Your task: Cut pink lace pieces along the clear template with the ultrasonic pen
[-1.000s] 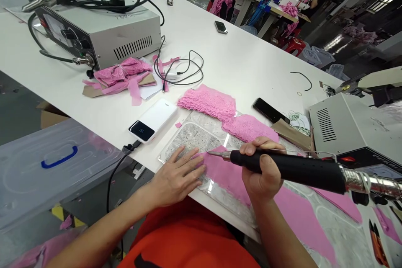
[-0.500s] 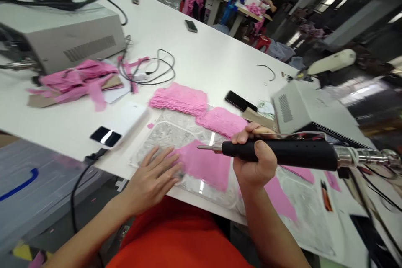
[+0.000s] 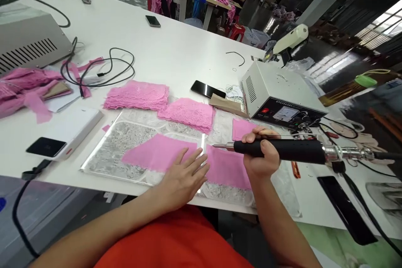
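Observation:
My left hand [image 3: 186,176] lies with fingers outstretched over the right end of a flat pink cloth piece [image 3: 153,150], close to a second pink piece [image 3: 228,169]. Wrapped in my right hand [image 3: 262,161] is a black-handled ultrasonic cutter [image 3: 292,150]. Its slim metal tip points left, over the upper edge of the second piece; whether it touches cannot be told. Both pieces lie on a clear, grey-patterned sheet [image 3: 106,155]. Behind them sit two stacks of pink lace-edged cloth, a left stack [image 3: 138,94] and a right stack [image 3: 188,114].
A grey box with a meter [image 3: 279,92] stands at the right, a black phone [image 3: 207,89] beside it. Orange-handled snips [image 3: 295,170] and a black strip [image 3: 347,209] lie right of my arm. At left are a white power bank [image 3: 78,130], loose cables and pink scraps [image 3: 25,88].
The view has turned right, so the table's things sit further left. My left hand has moved from the left piece's left end to its right end. The cutter stays in my right hand.

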Action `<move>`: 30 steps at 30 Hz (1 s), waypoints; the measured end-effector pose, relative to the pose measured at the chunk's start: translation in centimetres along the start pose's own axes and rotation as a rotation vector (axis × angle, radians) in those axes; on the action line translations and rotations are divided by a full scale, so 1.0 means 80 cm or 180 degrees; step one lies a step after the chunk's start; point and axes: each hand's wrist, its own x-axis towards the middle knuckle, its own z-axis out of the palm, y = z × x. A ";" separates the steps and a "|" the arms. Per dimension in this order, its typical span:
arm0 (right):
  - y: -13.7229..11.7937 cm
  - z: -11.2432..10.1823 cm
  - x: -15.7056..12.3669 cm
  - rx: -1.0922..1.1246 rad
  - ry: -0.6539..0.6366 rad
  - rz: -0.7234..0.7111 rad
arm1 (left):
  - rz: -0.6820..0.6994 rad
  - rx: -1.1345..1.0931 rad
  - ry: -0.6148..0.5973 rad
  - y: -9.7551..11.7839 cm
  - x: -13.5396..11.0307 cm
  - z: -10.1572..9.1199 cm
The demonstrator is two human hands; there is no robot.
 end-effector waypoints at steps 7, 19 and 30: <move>0.004 -0.007 0.004 0.0081 -0.0021 -0.0017 | 0.0182 0.0286 -0.0263 0.004 0.023 0.018; -0.005 -0.014 0.002 0.0110 0.0118 -0.0022 | 0.0089 0.0535 -0.0446 0.003 0.032 0.023; 0.011 -0.009 -0.004 0.0256 -0.0064 -0.0038 | 0.0015 0.0376 -0.0602 0.001 0.018 0.018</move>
